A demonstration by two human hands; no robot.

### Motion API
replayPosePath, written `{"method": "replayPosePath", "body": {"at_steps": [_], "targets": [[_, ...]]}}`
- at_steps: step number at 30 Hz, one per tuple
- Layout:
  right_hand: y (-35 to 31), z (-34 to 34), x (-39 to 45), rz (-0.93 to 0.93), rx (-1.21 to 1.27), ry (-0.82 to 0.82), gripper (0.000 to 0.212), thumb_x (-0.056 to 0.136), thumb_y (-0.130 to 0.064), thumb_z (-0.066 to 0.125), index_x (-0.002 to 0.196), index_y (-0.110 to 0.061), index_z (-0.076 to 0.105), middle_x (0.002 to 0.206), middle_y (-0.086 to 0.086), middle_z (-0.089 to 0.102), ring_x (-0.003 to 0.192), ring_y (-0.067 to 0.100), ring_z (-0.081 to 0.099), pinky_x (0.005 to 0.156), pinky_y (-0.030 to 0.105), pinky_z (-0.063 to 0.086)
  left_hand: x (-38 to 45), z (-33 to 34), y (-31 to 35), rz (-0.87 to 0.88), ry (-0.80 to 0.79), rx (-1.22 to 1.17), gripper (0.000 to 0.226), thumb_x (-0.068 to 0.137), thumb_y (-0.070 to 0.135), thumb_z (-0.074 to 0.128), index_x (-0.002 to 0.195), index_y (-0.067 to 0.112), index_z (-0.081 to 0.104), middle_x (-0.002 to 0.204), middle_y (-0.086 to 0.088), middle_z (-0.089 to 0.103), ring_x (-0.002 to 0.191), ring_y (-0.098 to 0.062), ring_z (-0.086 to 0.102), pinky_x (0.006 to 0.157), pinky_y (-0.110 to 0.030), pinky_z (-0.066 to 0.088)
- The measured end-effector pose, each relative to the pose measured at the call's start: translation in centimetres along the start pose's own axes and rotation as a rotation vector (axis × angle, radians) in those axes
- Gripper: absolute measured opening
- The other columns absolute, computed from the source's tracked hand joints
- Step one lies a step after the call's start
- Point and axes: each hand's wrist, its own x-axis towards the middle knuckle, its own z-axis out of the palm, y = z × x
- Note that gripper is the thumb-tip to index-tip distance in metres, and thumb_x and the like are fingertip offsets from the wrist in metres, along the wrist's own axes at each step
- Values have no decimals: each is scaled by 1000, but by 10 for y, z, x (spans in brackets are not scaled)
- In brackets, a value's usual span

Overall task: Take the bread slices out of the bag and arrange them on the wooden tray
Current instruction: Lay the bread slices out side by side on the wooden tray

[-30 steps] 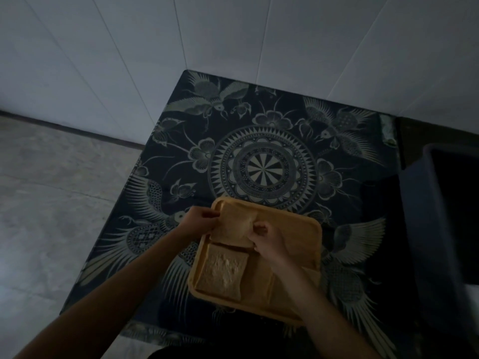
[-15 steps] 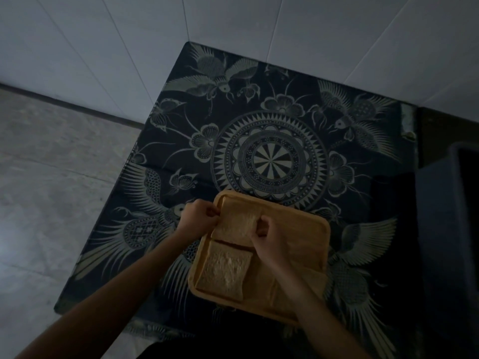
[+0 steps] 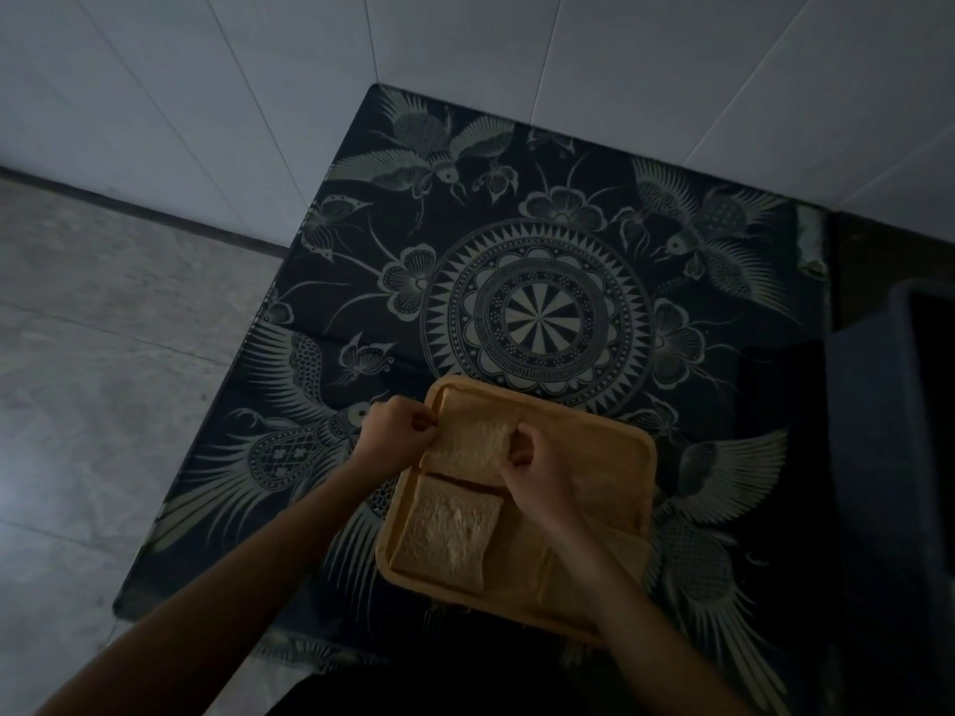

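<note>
A wooden tray (image 3: 610, 457) lies on the near part of a dark patterned table. One bread slice (image 3: 447, 534) lies flat in the tray's near left corner. A second slice (image 3: 473, 444) sits in the far left corner, pinched between both hands. My left hand (image 3: 395, 436) grips its left edge at the tray rim. My right hand (image 3: 532, 465) grips its right edge. More bread (image 3: 594, 560) lies at the tray's near right, partly hidden by my right forearm. No bag is visible.
The table cloth (image 3: 537, 312) shows a round mandala and birds. A dark bin (image 3: 899, 457) stands at the right edge. White tiled walls rise behind the table, and grey floor (image 3: 103, 379) lies to the left.
Both hands have lowered the held slice toward the tray's far left corner; it now lies flatter. The camera view shifted slightly.
</note>
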Motion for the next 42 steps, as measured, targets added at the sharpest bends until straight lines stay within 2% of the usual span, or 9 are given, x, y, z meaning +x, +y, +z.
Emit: {"method": "replayPosePath", "body": {"at_steps": [5,11,18,23,27,31,37,40,42], "targets": [[4,-12,-6,16,69,-27,55,92,-35,71,142,-33,47,98,-8,69,88,7,68,83,36,60,-8,-1,2,24,-22,58,26,86,20,70,110,13,76,104,-4,77,94,-14,72,82,-34,60],[18,-36,-23,1,153,12,54,91,-34,70,141,-33,49,101,-12,67,91,5,67,82,35,62,-25,2,12,-3,-7,74,39,88,31,66,124,17,68,113,-4,76,98,-17,72,79,-31,57],[41,-73,-52,-23,198,49,38,93,-38,69,127,-41,52,104,-17,61,90,-2,62,58,11,47,-49,18,39,9,11,31,37,86,31,69,121,21,68,107,2,75,90,-12,71,77,-31,59],[73,-93,-65,-17,209,114,13,95,-35,66,107,-35,63,103,-16,64,96,0,62,72,20,50,-64,40,63,62,-59,-2,26,88,30,69,112,23,72,87,13,69,85,-6,70,67,-20,51],[103,-105,-79,27,248,207,16,93,-28,68,108,-23,71,101,-10,70,95,7,65,78,25,53,-77,71,77,97,-187,-46,16,90,28,68,105,24,73,89,13,69,87,-5,69,70,-19,50],[132,-109,-92,114,247,254,15,90,-30,72,103,-26,65,92,-13,63,92,11,64,73,30,49,-89,107,77,33,-246,-50,37,86,33,70,119,16,69,108,0,70,99,-12,66,85,-28,52],[160,-93,-103,186,269,162,20,92,-33,72,105,-25,61,95,-7,66,96,18,69,89,43,60,-108,139,78,-19,-191,-44,47,86,33,71,126,11,62,118,-8,68,106,-21,65,94,-41,54],[164,-85,-106,172,284,136,25,93,-35,72,113,-22,67,93,-12,67,92,14,70,78,33,59,-115,143,80,-38,-196,-55,45,86,33,70,126,15,64,118,-4,72,106,-19,67,94,-38,54],[165,-81,-106,152,292,130,30,94,-32,71,120,-15,70,97,-8,72,93,14,71,79,33,60,-119,146,80,-27,-199,-53,42,86,34,69,124,17,67,117,-1,73,105,-17,67,90,-33,53]]}}
